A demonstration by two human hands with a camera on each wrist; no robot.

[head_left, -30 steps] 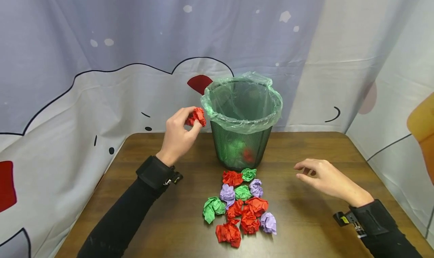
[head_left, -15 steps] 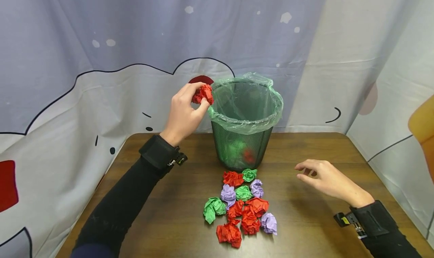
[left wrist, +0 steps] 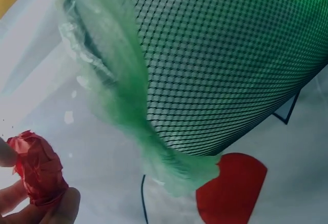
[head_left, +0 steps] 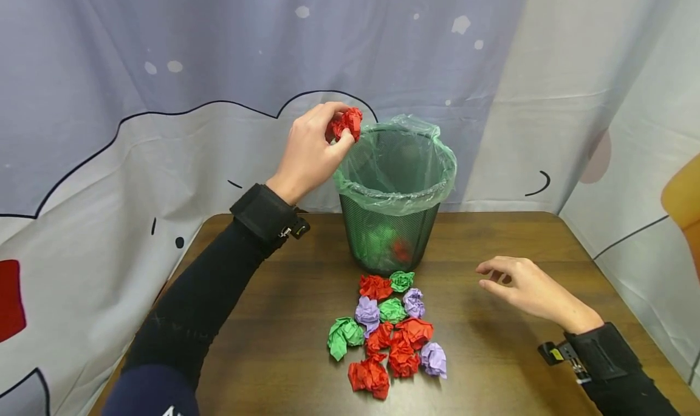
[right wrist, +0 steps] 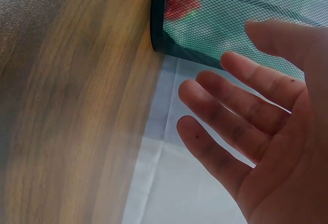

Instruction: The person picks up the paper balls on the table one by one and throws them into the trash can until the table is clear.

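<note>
My left hand (head_left: 312, 152) pinches a crumpled red paper ball (head_left: 348, 123) between thumb and fingers, raised at the upper left rim of the mesh wastebasket (head_left: 377, 237). In the left wrist view the same red paper ball (left wrist: 41, 167) shows at the lower left, apart from the green bag liner (left wrist: 123, 80). The liner (head_left: 395, 203) is folded over the basket's rim. My right hand (head_left: 530, 288) hovers over the right side of the table, fingers loosely bent and holding nothing; the right wrist view shows its bare palm (right wrist: 287, 172).
In front of the basket lie several crumpled paper balls: red (head_left: 369, 376), green (head_left: 344, 337) and purple (head_left: 434, 359). A red patch (right wrist: 182, 1) and green show through the basket's mesh. The wooden table (head_left: 262, 343) ends at a printed curtain (head_left: 219, 51) behind.
My left hand has risen and moved right with the red paper ball, from beside the basket up to its rim. The right hand stays where it was.
</note>
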